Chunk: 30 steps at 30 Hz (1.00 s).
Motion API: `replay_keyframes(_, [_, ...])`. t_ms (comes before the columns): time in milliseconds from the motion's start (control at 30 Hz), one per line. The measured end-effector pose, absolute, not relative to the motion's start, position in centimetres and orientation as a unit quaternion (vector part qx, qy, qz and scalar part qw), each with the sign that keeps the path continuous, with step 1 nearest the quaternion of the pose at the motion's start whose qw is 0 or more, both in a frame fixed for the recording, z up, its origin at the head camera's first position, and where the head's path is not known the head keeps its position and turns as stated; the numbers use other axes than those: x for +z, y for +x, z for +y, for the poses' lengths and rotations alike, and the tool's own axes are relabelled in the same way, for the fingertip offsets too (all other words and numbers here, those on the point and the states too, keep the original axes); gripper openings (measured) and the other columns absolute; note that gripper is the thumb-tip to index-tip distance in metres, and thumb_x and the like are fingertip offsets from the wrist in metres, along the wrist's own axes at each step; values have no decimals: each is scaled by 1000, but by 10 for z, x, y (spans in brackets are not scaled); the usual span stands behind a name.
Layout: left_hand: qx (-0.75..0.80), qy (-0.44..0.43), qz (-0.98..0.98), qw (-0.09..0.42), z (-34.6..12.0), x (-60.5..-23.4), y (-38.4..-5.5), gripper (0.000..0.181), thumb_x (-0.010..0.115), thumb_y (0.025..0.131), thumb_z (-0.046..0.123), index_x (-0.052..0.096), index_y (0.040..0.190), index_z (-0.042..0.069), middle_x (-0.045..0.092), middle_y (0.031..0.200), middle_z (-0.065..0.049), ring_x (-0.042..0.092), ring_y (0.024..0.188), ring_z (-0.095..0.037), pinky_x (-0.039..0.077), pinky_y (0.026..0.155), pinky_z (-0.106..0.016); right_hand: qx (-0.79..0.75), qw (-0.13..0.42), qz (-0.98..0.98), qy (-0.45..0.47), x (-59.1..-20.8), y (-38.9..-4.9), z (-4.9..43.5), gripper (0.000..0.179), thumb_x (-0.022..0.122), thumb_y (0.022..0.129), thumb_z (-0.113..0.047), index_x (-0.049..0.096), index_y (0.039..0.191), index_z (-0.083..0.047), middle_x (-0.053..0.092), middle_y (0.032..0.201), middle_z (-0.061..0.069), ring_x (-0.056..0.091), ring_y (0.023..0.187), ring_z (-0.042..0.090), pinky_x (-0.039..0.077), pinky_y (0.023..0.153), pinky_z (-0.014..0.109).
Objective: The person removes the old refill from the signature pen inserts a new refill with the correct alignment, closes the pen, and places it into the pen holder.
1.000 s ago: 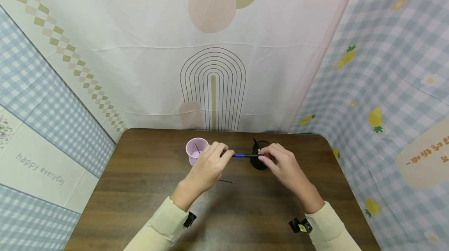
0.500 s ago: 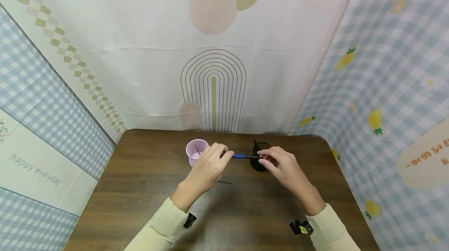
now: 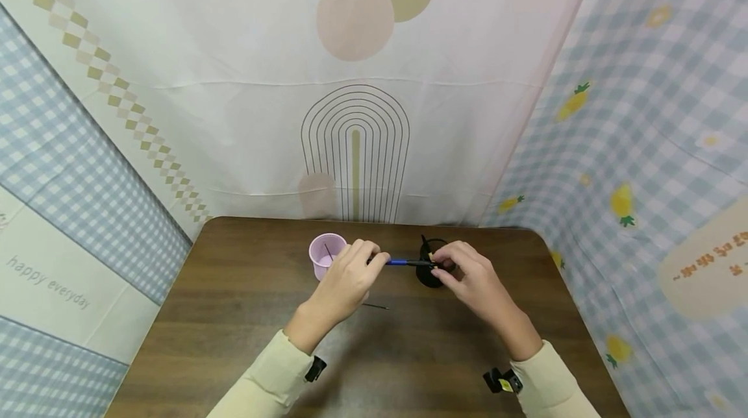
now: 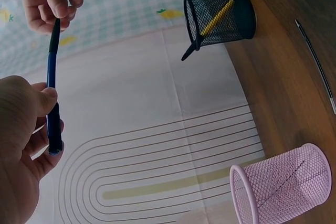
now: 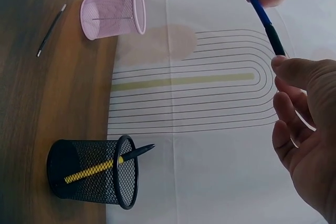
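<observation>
Above the table, both hands hold a blue pen (image 3: 398,262) with a black front section, lying roughly level between them. My left hand (image 3: 349,278) grips the blue barrel, with thumb and fingers curled round it in the left wrist view. At the black end, my right hand (image 3: 472,275) pinches the pen between thumb and fingertips, which hide its tip. Behind the right hand stands a black mesh pen holder (image 5: 89,153) with a yellow-and-black pen (image 5: 94,170) in it. Near the left hand is a pink mesh pen holder (image 3: 321,269) with a thin dark rod inside.
A thin pen refill (image 5: 51,30) lies on the brown wooden table (image 3: 234,314), partly hidden by the left hand in the head view. Patterned cloth (image 3: 263,145) hangs behind the table, and checked cloth (image 3: 672,113) hangs at the right side.
The fingers of my right hand have shifted slightly at the pen's black end. My left hand keeps its grip on the barrel. The head view has tilted a little.
</observation>
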State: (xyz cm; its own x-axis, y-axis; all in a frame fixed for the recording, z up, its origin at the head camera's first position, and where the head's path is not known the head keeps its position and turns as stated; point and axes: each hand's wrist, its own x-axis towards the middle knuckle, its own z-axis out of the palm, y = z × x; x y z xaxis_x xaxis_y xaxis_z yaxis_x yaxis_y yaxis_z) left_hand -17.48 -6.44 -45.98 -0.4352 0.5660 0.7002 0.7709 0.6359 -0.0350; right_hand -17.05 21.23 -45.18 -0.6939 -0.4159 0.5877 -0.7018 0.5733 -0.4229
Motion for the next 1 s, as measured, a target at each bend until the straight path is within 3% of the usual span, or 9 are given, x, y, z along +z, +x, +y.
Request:
replay_keyframes(233, [-149, -400, -837, 342, -64, -460, -175, 28, 61, 87, -12, 68, 108, 5, 62, 100, -7, 58, 88, -22, 45, 69, -31, 332, 222, -858, 323, -454, -171, 211, 29, 85, 79, 2, 71, 101, -9, 68, 98, -2, 61, 82, 8, 46, 65, 10])
replay_keyframes(533, [-143, -400, -833, 355, -63, -460, -175, 26, 60, 87, -10, 68, 107, 5, 62, 99, -8, 58, 87, -22, 44, 67, -31, 341, 230, -849, 332, -457, -175, 212, 24, 82, 82, 2, 74, 102, -10, 69, 98, -1, 59, 80, 6, 48, 65, 13])
replay_keyframes(733, [-135, -398, -836, 353, -63, -459, -173, 28, 61, 86, -10, 68, 108, 6, 62, 101, -8, 59, 89, -23, 44, 67, -31, 336, 222, -856, 325, -456, -174, 211, 17, 79, 87, -4, 75, 102, -12, 69, 96, -5, 54, 79, 4, 48, 62, 23])
replay_keyframes(867, [-138, -398, -836, 351, -62, -458, -173, 27, 60, 87, -10, 68, 108, 6, 62, 101, -8, 59, 90, -23, 45, 69, -31, 328, 212, -865, 315, -455, -173, 211, 17, 78, 89, -6, 75, 104, -11, 69, 96, -6, 53, 78, 3, 47, 63, 20])
replay_keyframes(1000, [-140, -397, -837, 349, -62, -458, -172, 26, 59, 88, -9, 68, 108, 6, 62, 101, -8, 59, 91, -22, 46, 69, -31, 323, 212, -867, 315, -457, -172, 213, 27, 81, 86, -4, 75, 112, -11, 69, 100, -3, 57, 79, 5, 51, 65, 17])
